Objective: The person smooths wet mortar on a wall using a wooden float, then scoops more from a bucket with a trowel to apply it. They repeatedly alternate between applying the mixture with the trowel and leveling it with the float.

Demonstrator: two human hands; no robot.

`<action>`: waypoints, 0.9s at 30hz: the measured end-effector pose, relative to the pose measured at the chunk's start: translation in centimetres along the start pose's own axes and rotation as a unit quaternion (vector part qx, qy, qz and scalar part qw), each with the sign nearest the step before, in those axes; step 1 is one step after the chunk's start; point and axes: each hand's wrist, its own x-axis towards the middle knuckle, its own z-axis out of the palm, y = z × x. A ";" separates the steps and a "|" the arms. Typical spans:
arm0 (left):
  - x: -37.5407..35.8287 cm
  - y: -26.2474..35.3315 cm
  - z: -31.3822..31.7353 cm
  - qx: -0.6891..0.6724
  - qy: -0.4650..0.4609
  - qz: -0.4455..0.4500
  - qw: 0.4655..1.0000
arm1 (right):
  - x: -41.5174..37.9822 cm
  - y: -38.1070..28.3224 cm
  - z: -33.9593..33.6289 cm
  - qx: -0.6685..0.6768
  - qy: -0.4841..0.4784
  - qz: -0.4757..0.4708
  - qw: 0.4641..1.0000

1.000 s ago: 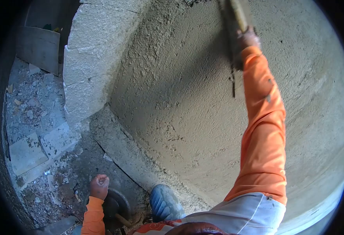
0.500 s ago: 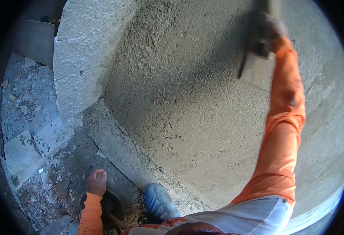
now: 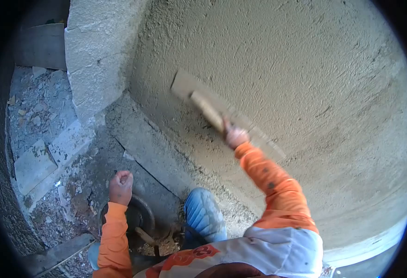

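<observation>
My right hand (image 3: pixel 236 136) grips the handle of a long rectangular plastering trowel (image 3: pixel 183 84). The blade lies slantwise against the wet grey plaster on the wall (image 3: pixel 296 60), reaching from upper left to lower right. Motion blurs the tool a little. My left hand (image 3: pixel 121 189) is curled into a fist over the floor, and nothing shows in it. Just below that hand sits a dark round bucket (image 3: pixel 147 214), partly covered by my orange sleeve. A wooden handle (image 3: pixel 145 236) sticks up beside the bucket.
A rough pale column edge (image 3: pixel 99 55) stands left of the plastered wall. Broken tiles (image 3: pixel 34 167) and rubble (image 3: pixel 39 111) cover the floor at the left. My booted foot (image 3: pixel 203 211) is close to the wall's base, and a board (image 3: pixel 64 252) lies at lower left.
My right hand has swept the trowel down and to the left across the plaster, from high on the right. My left hand stays a fist, slightly higher and further right in view.
</observation>
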 end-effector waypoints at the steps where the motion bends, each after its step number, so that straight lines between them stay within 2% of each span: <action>1: 0.1 0.5 0.2 -0.008 0.005 -0.018 1.000 | 0.5 1.7 -2.5 -0.014 0.070 0.008 0.997; 2: -0.1 0.8 0.6 -0.017 0.010 -0.040 0.999 | 0.2 2.3 -7.6 -0.011 0.100 0.040 0.994; 3: -0.2 1.3 1.0 -0.015 0.007 -0.045 0.999 | 1.4 4.7 -10.4 0.001 0.185 0.017 0.983; 4: -0.3 1.9 1.3 -0.009 0.012 -0.023 1.000 | 1.5 5.1 -14.9 0.009 0.211 0.056 0.976; 5: -0.3 2.4 1.4 -0.003 0.018 0.001 1.000 | 1.6 6.1 -18.7 0.031 0.318 0.003 0.948; 8: -0.4 3.1 0.8 -0.031 0.003 -0.030 0.999 | 3.7 9.8 -27.4 -0.023 0.430 0.069 0.900; 9: -0.3 2.9 0.6 -0.029 0.006 -0.036 0.999 | 4.7 11.7 -30.3 -0.018 0.475 0.086 0.875; 10: -0.4 2.5 0.2 -0.028 0.003 -0.047 0.999 | 6.7 14.9 -33.1 -0.075 0.569 0.057 0.817; 11: -0.4 2.0 0.0 -0.028 0.004 -0.057 0.998 | 6.8 16.0 -36.4 -0.017 0.572 0.057 0.818; 13: -0.5 1.4 0.1 -0.014 0.008 -0.054 0.998 | 4.5 14.0 -42.0 0.281 0.515 0.034 0.809; 14: -0.7 1.1 0.4 -0.010 0.014 -0.033 0.999 | 3.4 12.3 -43.7 0.400 0.481 0.017 0.780; 15: -0.9 1.4 0.7 -0.003 0.012 -0.049 0.999 | 3.3 10.7 -43.6 0.429 0.504 0.050 0.748; 17: -1.1 2.6 1.3 0.007 -0.023 -0.091 0.996 | 4.9 9.8 -40.9 0.447 0.482 0.062 0.751; 19: -0.8 1.7 2.4 0.010 -0.044 -0.093 0.995 | 6.1 7.6 -35.2 0.341 0.426 -0.015 0.838; 20: -1.0 1.2 2.8 0.013 -0.060 -0.089 0.994 | 6.4 5.1 -31.1 0.342 0.414 -0.008 0.843; 21: -1.1 1.0 3.3 0.018 -0.070 -0.097 0.993 | 6.2 1.3 -26.3 0.361 0.341 0.017 0.868; 24: -1.6 1.4 4.3 0.016 -0.105 -0.109 0.988 | 5.8 -5.2 -14.0 0.172 0.145 0.051 0.973; 25: -1.8 1.6 4.5 0.010 -0.123 -0.111 0.986 | 9.9 -2.9 -4.5 0.089 0.343 -0.101 0.930; 26: -2.0 1.6 4.7 0.002 -0.136 -0.113 0.984 | 8.8 -4.3 -0.5 0.108 0.231 -0.047 0.966; 27: -2.4 1.7 4.6 0.002 -0.134 -0.115 0.984 | 7.7 -5.2 3.4 0.091 0.165 -0.026 0.982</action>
